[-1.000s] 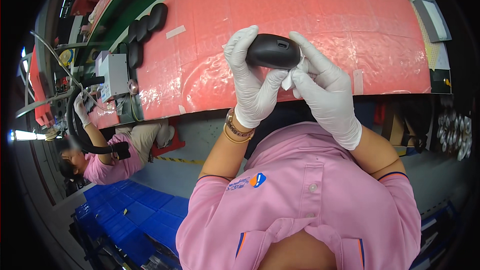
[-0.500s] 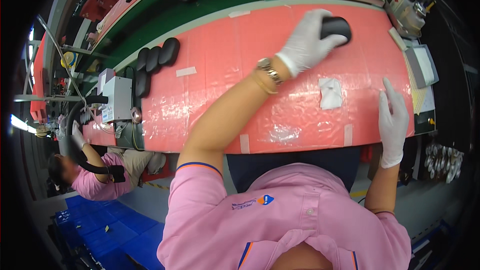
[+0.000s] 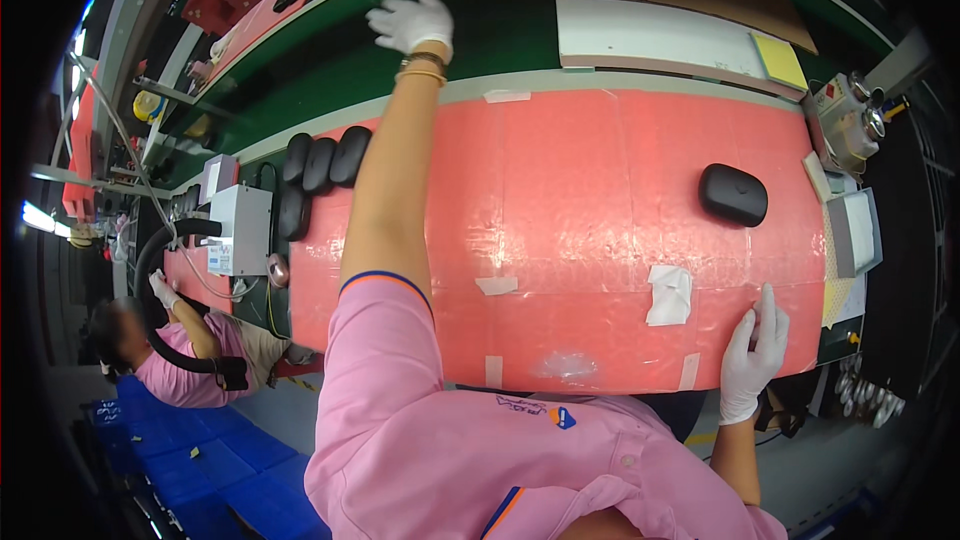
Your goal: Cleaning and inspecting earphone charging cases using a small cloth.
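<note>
My left hand [image 3: 412,22], in a white glove, reaches far out over the green strip behind the bench, fingers spread and holding nothing. A single rounded black case [image 3: 733,195] lies on the red bench covering at the right. My right hand [image 3: 757,350], also gloved, rests at the bench's near right edge with straight fingers and the thumb apart; nothing is in it. Close to that hand lies a crumpled white cloth [image 3: 669,296]. Several similar black cases [image 3: 319,164] sit grouped at the bench's left end, partly beside my left forearm.
A grey-white box device [image 3: 240,230] with a black hose stands at the left end. Metal dispenser cans [image 3: 846,120] and a grey tray [image 3: 856,232] line the right edge. Beyond the green strip's near border is a white board [image 3: 650,35] with a yellow pad. A co-worker [image 3: 190,355] works at far left.
My left hand let go of the black case, which now lies on the bench, and swung left and away over the green strip. My right hand shifted slightly nearer and left.
</note>
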{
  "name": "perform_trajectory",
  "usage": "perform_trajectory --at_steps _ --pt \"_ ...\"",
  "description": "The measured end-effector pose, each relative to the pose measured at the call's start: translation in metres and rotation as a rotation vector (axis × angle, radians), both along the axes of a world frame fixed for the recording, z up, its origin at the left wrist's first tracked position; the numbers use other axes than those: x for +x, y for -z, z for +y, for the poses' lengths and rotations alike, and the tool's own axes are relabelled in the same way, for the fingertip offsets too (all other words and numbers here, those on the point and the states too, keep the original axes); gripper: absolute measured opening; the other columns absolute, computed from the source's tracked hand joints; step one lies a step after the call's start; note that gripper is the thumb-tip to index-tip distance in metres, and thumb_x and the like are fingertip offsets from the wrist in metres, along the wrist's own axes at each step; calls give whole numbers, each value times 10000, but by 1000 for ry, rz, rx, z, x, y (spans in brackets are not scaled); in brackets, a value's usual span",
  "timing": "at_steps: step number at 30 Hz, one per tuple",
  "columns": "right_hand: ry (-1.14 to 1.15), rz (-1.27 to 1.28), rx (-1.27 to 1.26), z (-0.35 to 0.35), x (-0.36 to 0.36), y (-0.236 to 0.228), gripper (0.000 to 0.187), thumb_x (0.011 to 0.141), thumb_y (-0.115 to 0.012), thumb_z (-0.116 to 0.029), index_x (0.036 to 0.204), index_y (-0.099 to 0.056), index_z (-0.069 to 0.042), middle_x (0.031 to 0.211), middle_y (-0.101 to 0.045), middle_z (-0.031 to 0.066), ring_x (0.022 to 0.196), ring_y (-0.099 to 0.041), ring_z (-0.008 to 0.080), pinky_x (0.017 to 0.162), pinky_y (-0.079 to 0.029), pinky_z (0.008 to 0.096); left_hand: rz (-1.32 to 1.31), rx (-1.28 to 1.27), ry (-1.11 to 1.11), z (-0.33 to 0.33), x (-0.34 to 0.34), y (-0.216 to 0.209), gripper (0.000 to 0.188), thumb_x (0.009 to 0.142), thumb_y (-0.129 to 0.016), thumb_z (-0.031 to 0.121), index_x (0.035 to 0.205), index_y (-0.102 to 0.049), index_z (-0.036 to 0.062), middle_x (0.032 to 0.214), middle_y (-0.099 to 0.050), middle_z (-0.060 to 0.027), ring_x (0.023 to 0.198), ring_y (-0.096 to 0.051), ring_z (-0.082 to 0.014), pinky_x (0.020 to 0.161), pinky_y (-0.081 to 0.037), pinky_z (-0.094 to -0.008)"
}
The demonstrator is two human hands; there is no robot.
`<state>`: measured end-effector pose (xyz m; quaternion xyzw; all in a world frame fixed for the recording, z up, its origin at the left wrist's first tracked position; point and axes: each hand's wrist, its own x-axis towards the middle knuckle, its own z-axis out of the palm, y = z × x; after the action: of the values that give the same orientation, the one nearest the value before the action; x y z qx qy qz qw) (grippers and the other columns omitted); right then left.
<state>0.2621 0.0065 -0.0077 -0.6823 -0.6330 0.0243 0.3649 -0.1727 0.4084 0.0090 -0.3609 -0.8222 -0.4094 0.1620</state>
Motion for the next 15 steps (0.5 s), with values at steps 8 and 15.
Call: perform_trajectory --at_steps 8,15 --pt "15 -104 24 8 2 1 414 861 -546 69 1260 -588 -31 935 -554 70 696 -474 175 639 -414 291 -121 -648 179 27 -26 7 888 824 -585 591 1460 -246 74 1456 -340 -269 1353 -323 -407 1128 -157 -530" --pt "5 -71 69 8 1 -7 399 829 -568 45 1224 -586 -6 844 -560 89 656 -495 211 621 -417 325 597 62 992 -105 68 -66 641 827 -707 237 1358 -412 32 1121 -590 -202 1008 -598 -371 855 -501 -416"
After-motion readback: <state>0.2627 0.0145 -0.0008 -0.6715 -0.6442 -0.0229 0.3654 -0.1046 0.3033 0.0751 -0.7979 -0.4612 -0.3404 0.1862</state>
